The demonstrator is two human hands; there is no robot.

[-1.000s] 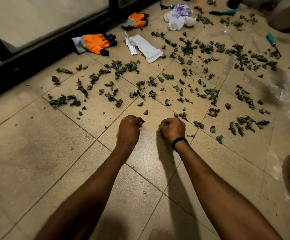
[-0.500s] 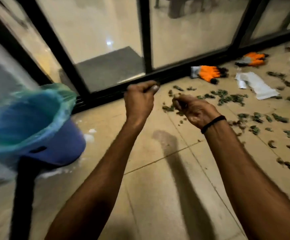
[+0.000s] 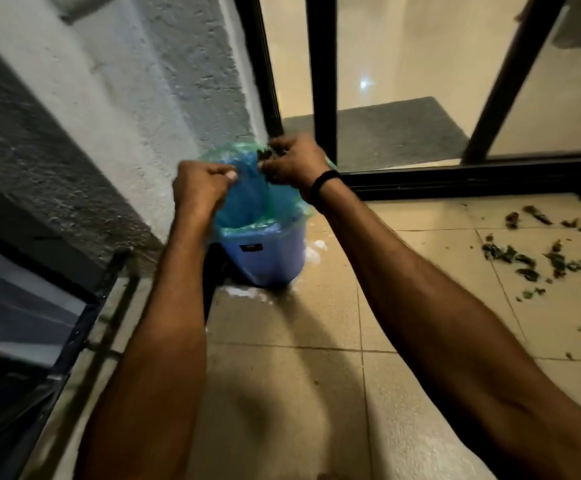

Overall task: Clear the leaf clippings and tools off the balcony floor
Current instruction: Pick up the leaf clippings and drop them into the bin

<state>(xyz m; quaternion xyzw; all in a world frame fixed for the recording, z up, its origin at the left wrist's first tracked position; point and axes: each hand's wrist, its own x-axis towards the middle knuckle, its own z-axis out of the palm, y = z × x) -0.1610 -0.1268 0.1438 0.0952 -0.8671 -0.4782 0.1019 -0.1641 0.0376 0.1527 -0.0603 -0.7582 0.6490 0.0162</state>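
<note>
Where wall (image 3: pixel 178 81) meets door frame (image 3: pixel 320 81), lined blue bin (image 3: pixel 268 254); above it right hand (image 3: pixel 296 164) grips dark leaf clippings (image 3: pixel 267 154), left hand (image 3: pixel 199 188) clenched, contents hidden.

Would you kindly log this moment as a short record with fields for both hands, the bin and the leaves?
container: blue bin with green liner, in the corner between wall and glass door
left hand: fisted above the bin, contents hidden
right hand: above the bin, grip on leaf clippings
left to clear: loose clippings scattered on the floor tiles, right side
</note>
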